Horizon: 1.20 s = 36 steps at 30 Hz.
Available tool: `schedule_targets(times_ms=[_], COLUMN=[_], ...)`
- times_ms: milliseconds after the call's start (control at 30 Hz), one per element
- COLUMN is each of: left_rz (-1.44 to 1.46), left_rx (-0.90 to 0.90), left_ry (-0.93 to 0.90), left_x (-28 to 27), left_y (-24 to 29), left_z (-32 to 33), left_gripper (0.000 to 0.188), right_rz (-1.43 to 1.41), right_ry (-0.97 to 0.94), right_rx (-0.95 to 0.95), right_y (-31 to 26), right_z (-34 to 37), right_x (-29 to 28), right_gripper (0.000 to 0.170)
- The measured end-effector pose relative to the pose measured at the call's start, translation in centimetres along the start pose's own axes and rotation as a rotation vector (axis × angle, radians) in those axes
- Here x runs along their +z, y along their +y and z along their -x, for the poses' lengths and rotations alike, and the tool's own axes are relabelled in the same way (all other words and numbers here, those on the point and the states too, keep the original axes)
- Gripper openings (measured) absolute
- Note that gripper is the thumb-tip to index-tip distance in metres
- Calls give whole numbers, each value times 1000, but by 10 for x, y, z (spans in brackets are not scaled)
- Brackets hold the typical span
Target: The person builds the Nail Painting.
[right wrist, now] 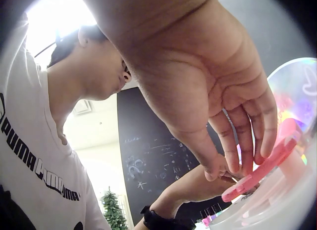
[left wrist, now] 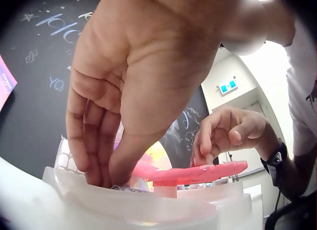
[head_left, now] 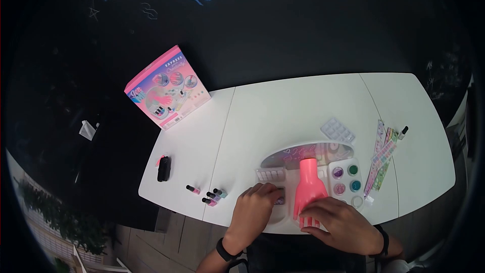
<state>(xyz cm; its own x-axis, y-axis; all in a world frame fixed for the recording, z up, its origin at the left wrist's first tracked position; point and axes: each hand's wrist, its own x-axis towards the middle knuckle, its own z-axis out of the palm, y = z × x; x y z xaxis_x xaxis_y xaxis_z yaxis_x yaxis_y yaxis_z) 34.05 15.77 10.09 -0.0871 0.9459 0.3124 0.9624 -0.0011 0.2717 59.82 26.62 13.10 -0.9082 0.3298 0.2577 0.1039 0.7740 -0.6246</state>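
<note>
A pink plastic model hand (head_left: 309, 187) lies palm-down over a white manicure station (head_left: 289, 217) with a curved iridescent back panel (head_left: 290, 156). My right hand (head_left: 341, 222) is over the model hand's fingers, its fingertips at them and its thumb apart in the right wrist view. At the station's left side, my left hand (head_left: 256, 207) reaches down into a small compartment (head_left: 279, 196) with glittery contents. Its thumb and fingers come close together there in the left wrist view; I cannot tell what lies between the tips. Pots of purple glitter (head_left: 337, 172) and other colours stand right of the model hand.
Nail polish bottles (head_left: 193, 189) stand to the left, near a black case (head_left: 163, 169). A colourful box (head_left: 169, 88) is at the back left. Behind the station lies a clear sectioned tray (head_left: 337, 129); sticker sheets (head_left: 381, 159) and another polish bottle (head_left: 403, 132) are on the right.
</note>
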Motion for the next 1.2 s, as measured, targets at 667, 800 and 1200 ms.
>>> schedule_targets(times_ms=[667,800,1200], left_rz=[-59,-12,-70], left_rx=[4,3,-592], left_ry=[-12,-38,127], left_x=[-1,-32,-92], left_y=[4,11,-73], left_z=[7,12,68], left_gripper=[23,31,36], right_rz=[49,33,2], right_ry=[-3,-13,48], right_rx=[-34,-14,37], right_y=[-2,0,0], right_z=[2,3,-3], right_x=[2,2,7], right_gripper=[36,38,29])
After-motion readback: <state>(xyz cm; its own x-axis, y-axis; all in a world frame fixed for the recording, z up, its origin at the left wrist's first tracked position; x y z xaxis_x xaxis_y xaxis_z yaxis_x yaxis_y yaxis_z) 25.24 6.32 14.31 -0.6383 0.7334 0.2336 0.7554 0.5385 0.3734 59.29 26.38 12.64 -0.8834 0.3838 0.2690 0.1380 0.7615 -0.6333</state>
